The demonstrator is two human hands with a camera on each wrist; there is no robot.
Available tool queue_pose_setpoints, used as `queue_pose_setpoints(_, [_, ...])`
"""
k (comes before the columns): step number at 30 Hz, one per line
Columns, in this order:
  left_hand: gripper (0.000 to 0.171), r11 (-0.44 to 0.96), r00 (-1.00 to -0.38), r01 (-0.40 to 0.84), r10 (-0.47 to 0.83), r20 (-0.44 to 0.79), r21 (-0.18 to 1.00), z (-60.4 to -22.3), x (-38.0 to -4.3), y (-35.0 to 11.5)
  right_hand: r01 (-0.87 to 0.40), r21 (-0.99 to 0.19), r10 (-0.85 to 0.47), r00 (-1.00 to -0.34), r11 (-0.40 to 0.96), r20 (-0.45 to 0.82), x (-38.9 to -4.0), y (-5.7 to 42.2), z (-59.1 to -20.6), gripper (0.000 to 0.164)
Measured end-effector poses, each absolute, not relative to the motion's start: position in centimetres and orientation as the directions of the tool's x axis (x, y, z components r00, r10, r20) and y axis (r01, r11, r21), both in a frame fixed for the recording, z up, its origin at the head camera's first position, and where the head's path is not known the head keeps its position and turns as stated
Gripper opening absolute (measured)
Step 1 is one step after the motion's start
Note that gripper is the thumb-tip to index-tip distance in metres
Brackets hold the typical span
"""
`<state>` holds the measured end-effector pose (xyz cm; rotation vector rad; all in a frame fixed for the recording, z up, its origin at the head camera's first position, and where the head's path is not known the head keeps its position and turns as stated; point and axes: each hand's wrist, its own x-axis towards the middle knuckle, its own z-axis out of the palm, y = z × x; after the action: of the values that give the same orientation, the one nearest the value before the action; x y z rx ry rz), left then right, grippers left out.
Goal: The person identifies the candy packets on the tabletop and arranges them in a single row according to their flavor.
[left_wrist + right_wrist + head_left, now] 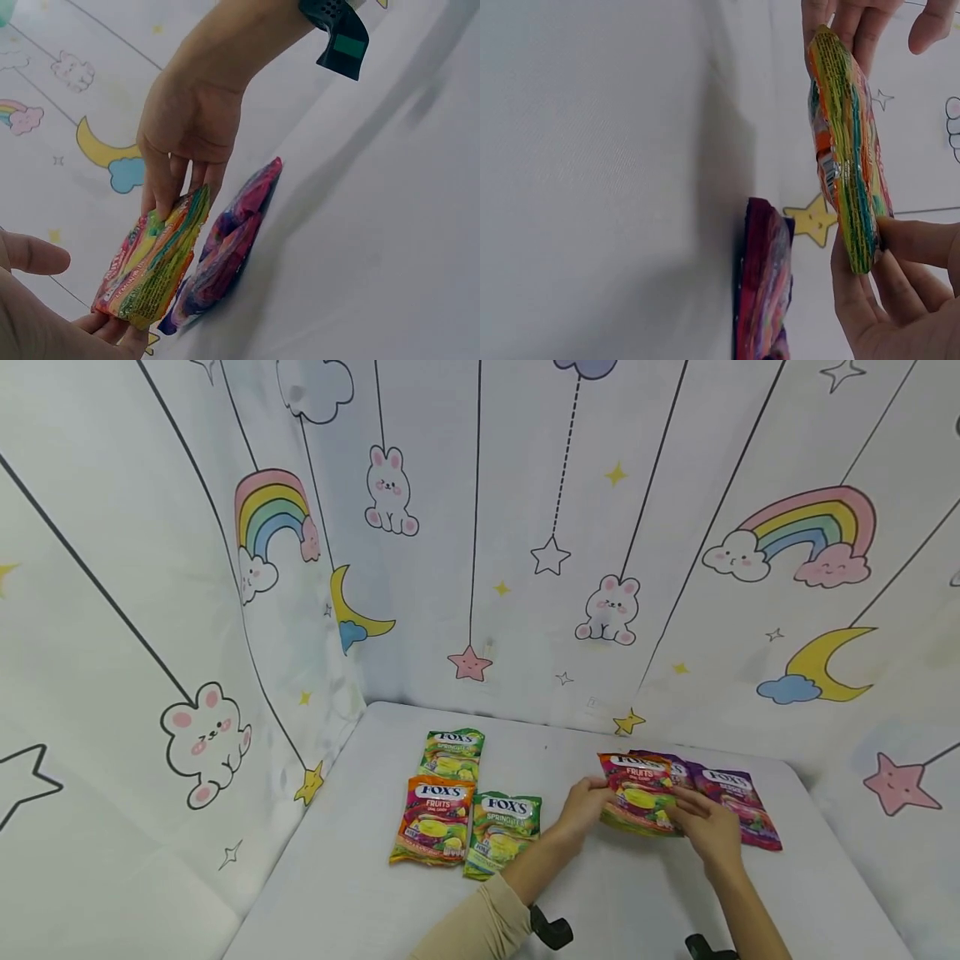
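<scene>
A red-orange Fox's Fruits candy bag (641, 793) is held up off the white table, its printed front towards the head camera. My right hand (708, 831) pinches its right end between thumb and fingers, seen closely in the right wrist view, where the bag (847, 157) shows edge-on. At the opposite end, the fingers of my left hand (583, 814) support the bag from behind; in the left wrist view the left thumb (37, 253) stands away from it. Just behind the held bag lie two purple Fox's candy bags (738, 802), one partly hidden.
On the left of the table (337, 893) lie a green Fox's bag (453, 753) at the back, another red-orange Fruits bag (432, 822) before it, and a second green bag (504, 827) beside that, partly behind my left forearm. A patterned white curtain (465, 568) hangs behind.
</scene>
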<state>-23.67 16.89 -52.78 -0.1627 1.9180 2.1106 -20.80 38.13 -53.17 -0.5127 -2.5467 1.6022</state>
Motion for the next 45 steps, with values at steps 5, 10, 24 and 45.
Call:
queue_pose_setpoints(5, [0.037,-0.067,-0.948,-0.295,0.146,-0.283,0.953,-52.4,-22.9,17.2,0.240,-0.884,0.340,-0.935,0.401,-0.100,-20.0,38.7,-53.3,0.055])
queue_pose_setpoints(10, [0.035,-0.067,-0.941,-0.310,0.161,-0.297,0.948,-52.1,-22.0,17.5,0.268,-0.877,0.348,-0.929,0.398,-0.126,-19.2,39.2,-53.3,0.059])
queue_pose_setpoints(24, [0.033,-0.067,-0.939,-0.301,0.198,-0.283,0.951,-53.0,-19.6,19.6,0.356,-0.862,0.424,-0.886,0.362,-0.187,-16.4,41.2,-53.5,0.062])
queue_pose_setpoints(45, [0.035,-0.041,-0.921,-0.315,0.253,-0.295,0.948,-53.9,-17.4,21.3,0.433,-0.846,0.486,-0.837,0.310,-0.251,-14.4,43.2,-54.6,0.060])
